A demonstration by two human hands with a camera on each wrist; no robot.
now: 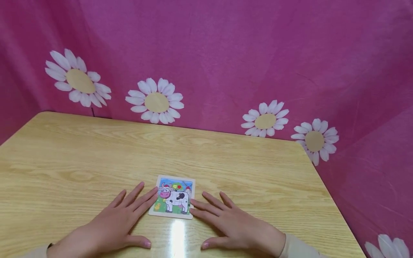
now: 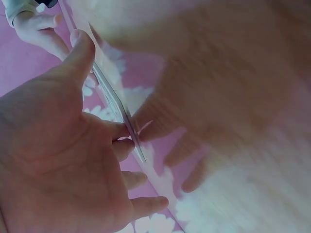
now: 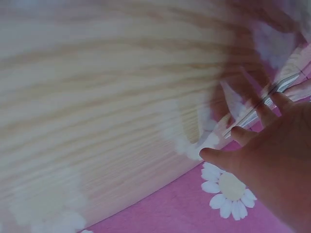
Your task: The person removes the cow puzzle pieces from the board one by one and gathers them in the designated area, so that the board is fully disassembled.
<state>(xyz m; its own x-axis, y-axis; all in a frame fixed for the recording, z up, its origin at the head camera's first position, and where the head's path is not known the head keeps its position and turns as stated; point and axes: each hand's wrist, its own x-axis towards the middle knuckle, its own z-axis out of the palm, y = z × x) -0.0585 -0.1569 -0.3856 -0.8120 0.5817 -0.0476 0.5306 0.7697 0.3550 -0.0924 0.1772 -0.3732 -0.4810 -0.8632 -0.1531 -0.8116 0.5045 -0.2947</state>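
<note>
A small square cow puzzle [image 1: 174,197] with a pale border lies flat on the table, its picture facing up. My left hand [image 1: 117,223] is spread on the left of it, fingertips at the puzzle's left edge and the thumb apart. On the other side my right hand [image 1: 233,225] lies with straight fingers, two fingertips at the right edge. From the left wrist view the puzzle [image 2: 114,99] appears edge-on as a thin plate beside the fingers. The right wrist view shows the fingers of the right hand [image 3: 274,155] along that thin edge. Neither hand grips anything.
The wood-grain table [image 1: 96,154] has a glossy surface that reflects light and the hands. Behind it and along its right side hangs a pink curtain [image 1: 206,64] with large white daisies. The table's far right corner is rounded.
</note>
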